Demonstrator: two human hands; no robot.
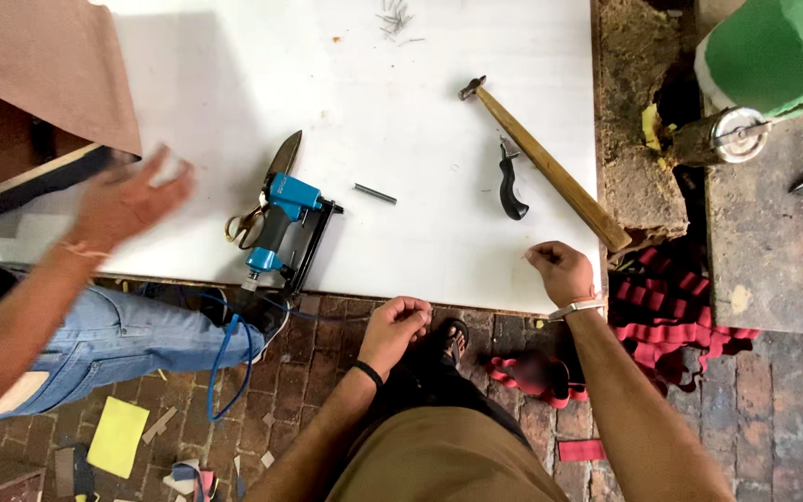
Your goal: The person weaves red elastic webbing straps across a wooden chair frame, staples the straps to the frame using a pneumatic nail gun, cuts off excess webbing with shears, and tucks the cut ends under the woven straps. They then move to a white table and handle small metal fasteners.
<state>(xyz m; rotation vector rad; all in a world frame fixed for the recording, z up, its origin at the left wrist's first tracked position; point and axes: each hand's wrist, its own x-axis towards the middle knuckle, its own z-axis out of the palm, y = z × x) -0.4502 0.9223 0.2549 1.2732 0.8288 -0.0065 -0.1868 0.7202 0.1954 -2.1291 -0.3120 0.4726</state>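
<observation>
**Brick floor, white counter**

A white counter (420, 251) stands over a reddish brick floor (773, 409) littered with scraps. Right of it, a rough stone block (634, 139) and a worn grey slab (773, 251). Even daylight.

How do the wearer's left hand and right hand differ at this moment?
The left hand hangs curled below the white board's near edge, off its surface; the right hand rests closed on the board near the corner. The left wrist wears a dark band, the right a pale bracelet. Neither visibly holds a tool.
</observation>
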